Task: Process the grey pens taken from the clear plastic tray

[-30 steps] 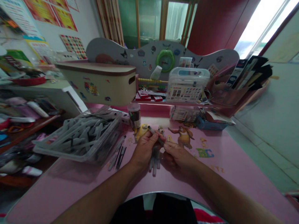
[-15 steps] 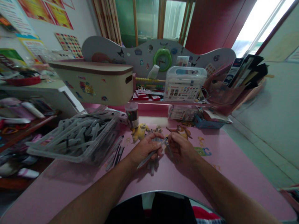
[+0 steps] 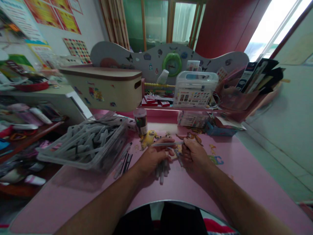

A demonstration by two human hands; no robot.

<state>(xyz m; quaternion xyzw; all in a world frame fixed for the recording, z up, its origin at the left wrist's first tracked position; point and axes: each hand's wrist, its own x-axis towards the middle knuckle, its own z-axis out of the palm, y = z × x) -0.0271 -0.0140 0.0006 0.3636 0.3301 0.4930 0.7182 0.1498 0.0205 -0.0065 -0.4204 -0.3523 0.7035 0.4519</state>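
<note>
A slim clear pen [image 3: 167, 144] lies nearly level between my hands. My right hand [image 3: 196, 154] is closed, pinching the pen's right end between thumb and forefinger. The pen's other end passes over the forefinger of my left hand [image 3: 154, 160], whose thumb and fingers are curled in; what they grip, if anything, is hidden. Below the left fingers, several translucent pens [image 3: 161, 173] lie side by side on the pink desk [image 3: 156, 192], partly covered by the hand. Another pen [image 3: 179, 158] slants between the two hands.
A clear plastic bin [image 3: 70, 161] full of pens stands at left, with several loose pens [image 3: 126, 163] beside it. A clear jar [image 3: 141, 121] stands behind. A lidded cream box [image 3: 105, 91] and a clear case [image 3: 195, 89] sit on the shelf; a blue box [image 3: 221, 128] is back right.
The pen has swung from a slant, low at the left, to nearly level and higher. My right hand has taken its right end. The view has shifted slightly.
</note>
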